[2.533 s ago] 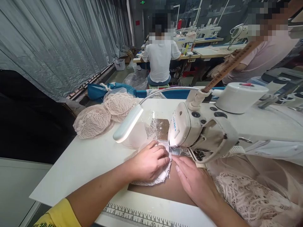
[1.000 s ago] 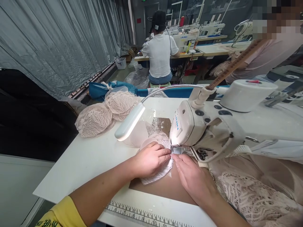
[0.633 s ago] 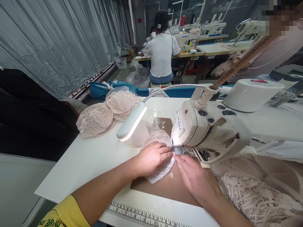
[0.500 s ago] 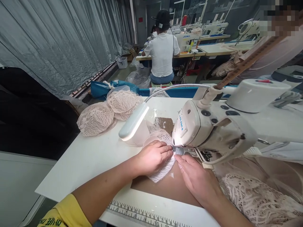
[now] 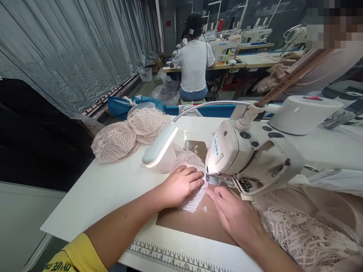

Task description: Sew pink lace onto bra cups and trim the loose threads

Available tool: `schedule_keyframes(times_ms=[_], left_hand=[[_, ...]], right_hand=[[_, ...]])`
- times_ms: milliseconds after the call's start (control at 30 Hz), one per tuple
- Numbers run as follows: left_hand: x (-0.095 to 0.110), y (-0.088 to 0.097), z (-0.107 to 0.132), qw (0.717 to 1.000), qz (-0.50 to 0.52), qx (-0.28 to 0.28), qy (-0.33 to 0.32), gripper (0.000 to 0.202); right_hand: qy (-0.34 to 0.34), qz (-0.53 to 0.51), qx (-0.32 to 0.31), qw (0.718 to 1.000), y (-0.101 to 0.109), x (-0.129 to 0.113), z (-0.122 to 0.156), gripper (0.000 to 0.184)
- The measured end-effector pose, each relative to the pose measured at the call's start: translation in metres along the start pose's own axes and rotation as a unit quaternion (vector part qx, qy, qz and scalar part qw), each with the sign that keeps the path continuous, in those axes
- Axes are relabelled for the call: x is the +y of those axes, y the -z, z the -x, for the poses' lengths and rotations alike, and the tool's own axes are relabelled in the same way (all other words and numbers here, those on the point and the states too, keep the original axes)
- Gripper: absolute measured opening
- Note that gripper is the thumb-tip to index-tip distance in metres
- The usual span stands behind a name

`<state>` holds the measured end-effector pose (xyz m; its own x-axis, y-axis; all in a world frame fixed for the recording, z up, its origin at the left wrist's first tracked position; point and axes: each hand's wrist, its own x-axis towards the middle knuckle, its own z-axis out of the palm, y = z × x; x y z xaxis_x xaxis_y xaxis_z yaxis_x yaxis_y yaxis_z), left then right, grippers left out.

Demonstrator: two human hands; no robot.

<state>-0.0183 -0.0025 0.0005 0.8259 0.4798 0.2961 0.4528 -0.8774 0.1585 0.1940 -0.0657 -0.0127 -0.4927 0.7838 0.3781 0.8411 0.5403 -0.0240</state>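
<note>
A grey plastic curtain (image 5: 70,49) lines the room's left. My white table (image 5: 107,189) carries one sewing machine (image 5: 255,155) and, far left, two mounds of lace cups (image 5: 127,132). Both my hands lie flat and open, gripping nothing. My left hand (image 5: 178,185) presses the lace piece (image 5: 195,202) beside the needle, and my right hand (image 5: 232,215) touches its edge. I cannot tell what is in the far white bin (image 5: 146,74).

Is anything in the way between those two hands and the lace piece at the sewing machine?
Nothing visible. The left hand lies flat on the lace piece; the right hand rests at its edge, just before the sewing machine head.
</note>
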Motion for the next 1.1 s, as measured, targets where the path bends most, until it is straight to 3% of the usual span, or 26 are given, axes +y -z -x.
schedule_keyframes(times_ms=[200,333,800,1100], left_hand=[[-0.004,0.007,0.003,0.995,-0.013,-0.068,-0.077,0.032],[-0.006,0.011,0.004,0.991,-0.024,-0.092,-0.094,0.034],[0.012,0.007,-0.001,0.997,-0.026,-0.074,-0.004,0.040],[0.007,0.012,-0.003,0.998,0.011,-0.064,-0.001,0.041]], right_hand=[[0.006,0.028,0.000,1.000,-0.001,-0.001,0.002,0.042],[0.004,0.028,0.009,1.000,-0.001,-0.002,0.002,0.041],[-0.026,0.027,0.016,0.999,-0.001,-0.003,0.000,0.043],[-0.060,0.042,-0.001,0.997,-0.005,-0.003,0.003,0.044]])
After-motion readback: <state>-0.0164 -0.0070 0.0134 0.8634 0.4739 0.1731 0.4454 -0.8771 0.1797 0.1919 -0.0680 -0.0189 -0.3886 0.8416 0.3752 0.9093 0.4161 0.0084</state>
